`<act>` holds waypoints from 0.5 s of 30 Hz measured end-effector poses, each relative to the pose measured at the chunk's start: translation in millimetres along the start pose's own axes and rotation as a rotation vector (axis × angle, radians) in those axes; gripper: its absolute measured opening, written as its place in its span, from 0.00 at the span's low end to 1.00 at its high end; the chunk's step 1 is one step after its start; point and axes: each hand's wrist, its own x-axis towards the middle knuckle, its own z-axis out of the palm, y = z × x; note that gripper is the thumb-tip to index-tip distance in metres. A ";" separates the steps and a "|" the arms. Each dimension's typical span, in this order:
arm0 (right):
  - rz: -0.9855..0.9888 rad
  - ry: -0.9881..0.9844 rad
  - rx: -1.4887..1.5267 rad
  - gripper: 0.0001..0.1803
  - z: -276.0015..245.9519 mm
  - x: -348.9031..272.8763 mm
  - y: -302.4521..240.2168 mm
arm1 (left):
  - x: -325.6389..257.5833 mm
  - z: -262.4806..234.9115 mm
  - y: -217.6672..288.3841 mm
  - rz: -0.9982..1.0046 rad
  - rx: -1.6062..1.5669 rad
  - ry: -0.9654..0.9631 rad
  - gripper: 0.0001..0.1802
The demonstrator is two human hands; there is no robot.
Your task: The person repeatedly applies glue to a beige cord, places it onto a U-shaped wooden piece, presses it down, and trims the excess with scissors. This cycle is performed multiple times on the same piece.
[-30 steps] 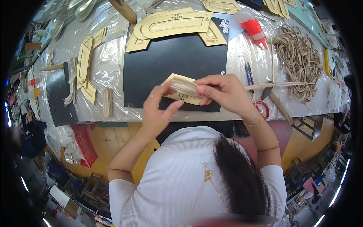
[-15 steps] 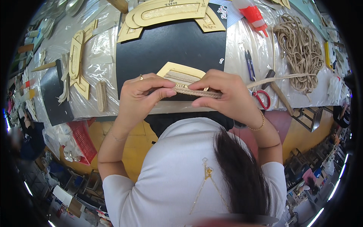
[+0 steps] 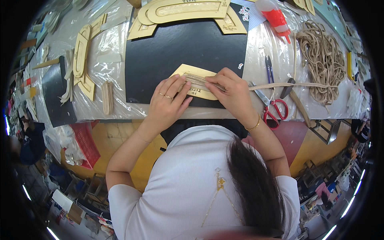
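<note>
Tan braided cord strip (image 3: pixel 196 77) between two bare hands

Near to far, we list:

Left hand (image 3: pixel 170 95): fingers slightly parted, thumb well apart from them, fingertips resting at the strip's left end.

Right hand (image 3: pixel 233 89): thumb and forefinger pinching the strip's right end, partly hiding it. Both hands touch the strip; we judge the right to have the firmer hold.

Strip: just ahead of the palms, long axis running side to side, its right end slanting toward the body. It lies over a pale yellow flat template with a slot (image 3: pixel 184 68); we cannot tell how deep it sits.

Beneath: one black rectangular mat (image 3: pixel 160 56).

Right of the mat: red-handled metal scissors (image 3: pixel 276 114), a wooden-handled hammer (image 3: pixel 300 107) and a tangled tan cord coil (image 3: pixel 325 60), a length of which reaches toward the right hand.

Farthest: larger pale yellow slotted templates (image 3: pixel 184 20), overlapping on the mat's far end, and a translucent bottle with a red band (image 3: pixel 276 23).
</note>
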 end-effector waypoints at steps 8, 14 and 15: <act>-0.046 -0.055 -0.056 0.06 0.6 13.6 -5.0 | -2.9 2.6 -2.2 0.032 0.006 0.020 0.28; -0.052 -0.076 -0.076 0.06 1.2 15.6 -5.3 | -3.3 3.6 0.3 -0.028 -0.043 0.032 0.32; -0.046 -0.084 -0.076 0.06 1.0 15.7 -5.1 | -2.7 3.1 0.5 -0.024 -0.028 0.025 0.30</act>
